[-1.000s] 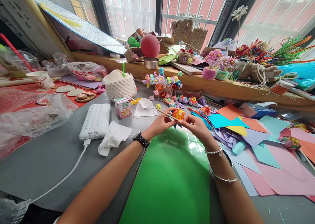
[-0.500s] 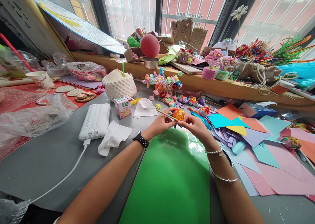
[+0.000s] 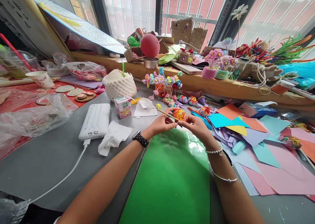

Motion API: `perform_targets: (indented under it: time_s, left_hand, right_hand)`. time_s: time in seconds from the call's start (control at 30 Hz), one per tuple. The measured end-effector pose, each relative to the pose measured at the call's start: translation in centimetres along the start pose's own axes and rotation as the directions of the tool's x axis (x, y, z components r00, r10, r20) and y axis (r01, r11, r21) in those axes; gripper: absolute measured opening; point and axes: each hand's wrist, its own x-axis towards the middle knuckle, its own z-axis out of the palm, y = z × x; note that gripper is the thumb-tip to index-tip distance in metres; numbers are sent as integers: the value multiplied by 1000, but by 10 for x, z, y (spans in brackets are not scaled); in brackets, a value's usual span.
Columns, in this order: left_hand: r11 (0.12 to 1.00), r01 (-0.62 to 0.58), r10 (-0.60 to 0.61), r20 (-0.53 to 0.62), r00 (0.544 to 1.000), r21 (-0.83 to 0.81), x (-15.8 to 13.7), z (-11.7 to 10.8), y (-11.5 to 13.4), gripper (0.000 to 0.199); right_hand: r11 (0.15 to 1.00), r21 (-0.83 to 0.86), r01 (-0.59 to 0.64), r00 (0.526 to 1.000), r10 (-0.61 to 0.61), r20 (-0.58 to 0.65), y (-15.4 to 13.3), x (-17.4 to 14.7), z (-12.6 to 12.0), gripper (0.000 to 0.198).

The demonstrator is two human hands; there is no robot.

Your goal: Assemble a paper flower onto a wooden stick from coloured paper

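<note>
Over the green mat [image 3: 167, 178] my two hands meet at the fingertips. My left hand [image 3: 161, 123] is closed, its fingers and thumb pinched at the near side of an orange and yellow paper flower [image 3: 179, 114]. A thin wooden stick [image 3: 167, 114] slants across the left fingers, its far end pointing up and left. My right hand [image 3: 194, 125] is closed too, thumb and forefinger pinching the stick's near end just below the flower. The fingers hide part of the flower's base, so whether stick and flower are joined cannot be seen.
Coloured paper sheets [image 3: 275, 165] spread at the right. Left of the mat are a crumpled tissue [image 3: 114, 137], a white power bank [image 3: 95, 122] with cable, a small drink carton [image 3: 123, 107] and a coconut [image 3: 119, 84]. Behind stand crocheted flowers [image 3: 162, 81] and more paper flowers [image 3: 204, 111].
Almost nothing differs. The left fingers and thumb have shifted slightly around the stick and flower; the right hand stays in place.
</note>
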Motion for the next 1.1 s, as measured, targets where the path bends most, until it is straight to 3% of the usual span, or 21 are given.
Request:
perform_targets:
  time_s: [1.1]
  left_hand:
    - [999, 31, -30, -18, 999, 38, 0, 1, 0, 58]
  right_hand:
    - [1000, -12, -15, 999, 14, -39, -2, -1, 1, 36]
